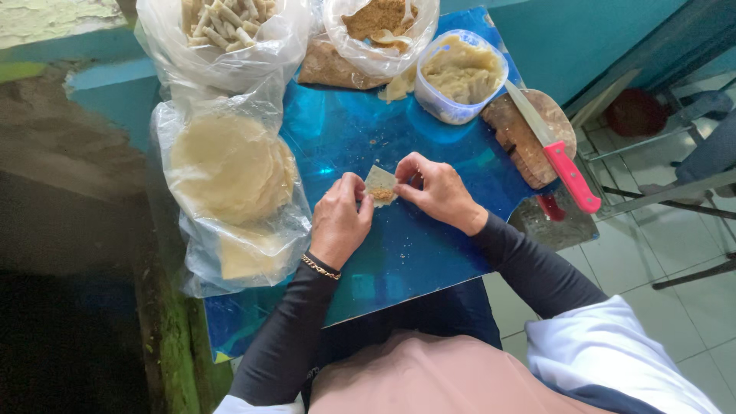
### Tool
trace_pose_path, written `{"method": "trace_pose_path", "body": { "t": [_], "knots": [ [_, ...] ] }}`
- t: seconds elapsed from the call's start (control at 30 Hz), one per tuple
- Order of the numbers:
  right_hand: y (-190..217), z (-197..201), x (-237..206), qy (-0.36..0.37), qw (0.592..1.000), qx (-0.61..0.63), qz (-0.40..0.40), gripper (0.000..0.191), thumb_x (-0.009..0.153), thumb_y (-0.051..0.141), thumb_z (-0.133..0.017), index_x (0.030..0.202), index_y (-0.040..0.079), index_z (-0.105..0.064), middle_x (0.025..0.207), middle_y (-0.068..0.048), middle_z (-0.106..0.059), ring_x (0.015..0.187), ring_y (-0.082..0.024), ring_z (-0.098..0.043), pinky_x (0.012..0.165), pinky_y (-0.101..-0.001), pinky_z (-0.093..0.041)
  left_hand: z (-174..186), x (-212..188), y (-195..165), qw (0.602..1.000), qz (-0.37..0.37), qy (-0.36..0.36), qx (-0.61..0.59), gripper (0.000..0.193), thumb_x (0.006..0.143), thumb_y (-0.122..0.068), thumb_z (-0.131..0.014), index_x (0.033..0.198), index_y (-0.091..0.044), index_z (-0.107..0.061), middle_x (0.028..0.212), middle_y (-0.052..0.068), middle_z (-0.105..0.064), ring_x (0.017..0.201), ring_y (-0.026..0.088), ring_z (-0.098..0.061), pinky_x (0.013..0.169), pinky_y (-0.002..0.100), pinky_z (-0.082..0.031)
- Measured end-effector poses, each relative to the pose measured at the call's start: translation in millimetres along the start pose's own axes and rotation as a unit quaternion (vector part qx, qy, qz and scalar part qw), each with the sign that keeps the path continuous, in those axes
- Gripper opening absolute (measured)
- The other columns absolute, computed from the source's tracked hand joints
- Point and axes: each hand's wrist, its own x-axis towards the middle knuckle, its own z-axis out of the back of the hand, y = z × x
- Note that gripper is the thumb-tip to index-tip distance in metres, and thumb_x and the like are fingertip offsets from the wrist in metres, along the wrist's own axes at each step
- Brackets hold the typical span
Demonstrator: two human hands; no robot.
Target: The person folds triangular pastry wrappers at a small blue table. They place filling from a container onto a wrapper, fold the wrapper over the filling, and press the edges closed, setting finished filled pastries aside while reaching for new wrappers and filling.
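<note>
Pinching one small wrapper (380, 185) (corners up and down, crumb filling low) between both hands (340, 218) (437, 190), fingertips closed.

Top edge crops two bags (230, 31) (contents partly unseen); fingertips (360, 188) hide wrapper's (379, 182) edges.

Black long sleeves, gold chain bracelet (320, 267), white vest

A makeshift food-preparation corner is shown: a blue worktop (429, 253) crowded with bagged round wrappers (230, 169), a tub of dough (460, 73) and a knife (552, 149).
</note>
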Motion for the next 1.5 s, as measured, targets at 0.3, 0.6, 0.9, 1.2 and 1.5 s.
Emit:
{"method": "trace_pose_path", "body": {
  "t": [0.3,0.6,0.9,1.2,1.5],
  "knots": [
    [15.7,-1.2,-10.6,-0.018,0.983,-0.107,0.145,0.033,0.084,0.018,-0.079,0.112,0.009,-0.064,0.093,-0.001,-0.073,0.08,-0.019,-0.07,0.072,-0.0358,-0.054,-0.1,-1.0,-3.3,0.995,-0.101,0.028,-0.006,0.026,0.082,-0.005,-0.071,0.105,-0.004,-0.059,0.096,0.014,-0.067,0.093,0.034,-0.065,0.081,0.044,-0.052],
    [4.0,-4.3,-6.6,-0.022,0.93,-0.227,0.289,0.018,0.089,0.02,-0.078,0.106,0.014,-0.076,0.098,-0.001,-0.071,0.089,-0.023,-0.064,0.073,-0.0373,-0.053,-10.2,1.1,12.1,0.995,-0.102,0.019,0.004,0.008,0.092,-0.003,-0.067,0.093,-0.006,-0.059,0.088,0.013,-0.064,0.088,0.035,-0.064,0.079,0.045,-0.051],
    [-16.5,-5.0,47.5,0.136,0.986,-0.064,0.073,0.015,0.079,0.026,-0.083,0.084,0.014,-0.075,0.088,-0.005,-0.065,0.081,-0.026,-0.068,0.066,-0.0372,-0.052,-20.4,5.9,13.4,0.999,-0.044,-0.023,-0.004,0.004,0.088,-0.007,-0.07,0.092,-0.009,-0.069,0.088,0.014,-0.063,0.087,0.035,-0.063,0.077,0.045,-0.051],
    [-4.7,-2.3,34.7,0.06,0.964,-0.14,0.217,0.005,0.085,0.015,-0.074,0.09,0.017,-0.075,0.089,-0.002,-0.073,0.089,-0.025,-0.068,0.076,-0.038,-0.054,-16.4,0.0,10.3,0.996,-0.086,-0.02,-0.013,0.007,0.091,-0.007,-0.072,0.095,-0.006,-0.066,0.093,0.012,-0.064,0.093,0.034,-0.064,0.081,0.044,-0.053],
    [4.3,-4.0,20.8,0.019,0.955,-0.17,0.241,0.01,0.087,0.021,-0.08,0.091,0.013,-0.075,0.088,-0.002,-0.07,0.084,-0.026,-0.064,0.073,-0.0385,-0.051,-25.5,14.3,17.3,1.0,0.006,-0.019,-0.006,0.004,0.091,-0.01,-0.071,0.089,-0.007,-0.068,0.09,0.012,-0.064,0.089,0.034,-0.065,0.077,0.046,-0.052]
  ]
}}
